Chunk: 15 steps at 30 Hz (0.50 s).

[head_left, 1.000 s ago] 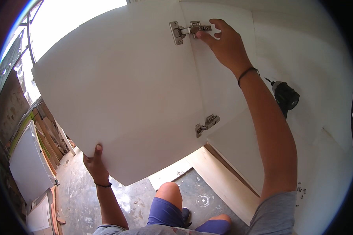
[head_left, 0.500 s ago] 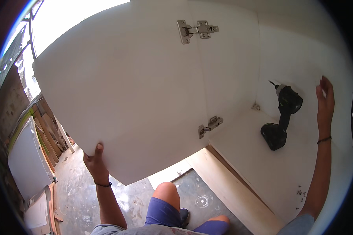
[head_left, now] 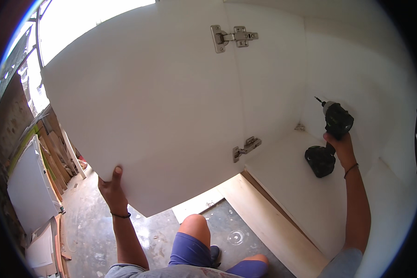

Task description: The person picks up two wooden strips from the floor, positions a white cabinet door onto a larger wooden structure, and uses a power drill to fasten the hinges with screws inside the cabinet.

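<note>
My left grip [head_left: 112, 191]: holding white door panel [head_left: 148, 116] by its edge. My right grip [head_left: 343, 147]: round handle of black drill [head_left: 339, 119], inside white cabinet [head_left: 282, 169]. Step, I judge: taking up drill; lifting calls for steady door.

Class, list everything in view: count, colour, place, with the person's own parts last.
Cabinet door: 1, white, left of centre
Cabinet: 1, white, right
Concealed hinges: 2, silver, door's right edge
Cordless driver: 1, black and grey, inside cabinet
Small bits: count unclear, brownish, inner corner
Long board: 1, pale, along cabinet front
Leaning boards: several, brown, far left
Leaning panel: 1, white, far left
Floor: 1, grey, bottom
Sleeves: 2, grey, bottom
Shorts: 1 pair, purple, bottom
Shoe: 1, dark, bottom centre
Wristbands: 2, dark, wrists
Knees: 2, bare, bottom
Left hand: 1, bare, on door's lower left edge
Right hand: 1, bare, around driver's handle
</note>
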{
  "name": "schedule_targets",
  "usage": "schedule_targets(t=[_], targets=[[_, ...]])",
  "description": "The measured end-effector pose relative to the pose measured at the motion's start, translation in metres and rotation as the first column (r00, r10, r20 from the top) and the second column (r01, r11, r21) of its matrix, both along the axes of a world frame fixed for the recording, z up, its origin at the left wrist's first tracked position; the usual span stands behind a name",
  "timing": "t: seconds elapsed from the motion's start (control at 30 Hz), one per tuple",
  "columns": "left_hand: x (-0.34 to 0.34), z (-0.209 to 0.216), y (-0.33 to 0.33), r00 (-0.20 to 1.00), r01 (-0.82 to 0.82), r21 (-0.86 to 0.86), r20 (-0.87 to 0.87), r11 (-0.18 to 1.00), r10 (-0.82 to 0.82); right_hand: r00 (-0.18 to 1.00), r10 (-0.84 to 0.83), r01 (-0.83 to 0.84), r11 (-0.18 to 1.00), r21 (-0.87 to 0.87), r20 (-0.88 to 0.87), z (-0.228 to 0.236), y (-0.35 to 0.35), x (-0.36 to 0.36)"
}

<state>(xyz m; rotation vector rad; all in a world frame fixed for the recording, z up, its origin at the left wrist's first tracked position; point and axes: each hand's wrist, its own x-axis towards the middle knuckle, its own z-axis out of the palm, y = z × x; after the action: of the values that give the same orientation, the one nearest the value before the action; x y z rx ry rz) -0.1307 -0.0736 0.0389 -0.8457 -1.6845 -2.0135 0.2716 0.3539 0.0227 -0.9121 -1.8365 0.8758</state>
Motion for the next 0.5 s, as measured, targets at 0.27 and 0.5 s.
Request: schedule_targets(t=[0.27,0.5], targets=[[0.002,-0.001,0.003,0.998,0.054,0.07,0.018,0.996,-0.056,0.927,-0.047,0.029,0.998,-0.052,-0.371,-0.001,-0.002,-0.026],[0.004,-0.004,0.0,1.0,-0.016,0.024,0.017,1.0,0.015,0.872,0.215,-0.162,0.974,0.156,-0.439,0.067,-0.043,-0.041]])
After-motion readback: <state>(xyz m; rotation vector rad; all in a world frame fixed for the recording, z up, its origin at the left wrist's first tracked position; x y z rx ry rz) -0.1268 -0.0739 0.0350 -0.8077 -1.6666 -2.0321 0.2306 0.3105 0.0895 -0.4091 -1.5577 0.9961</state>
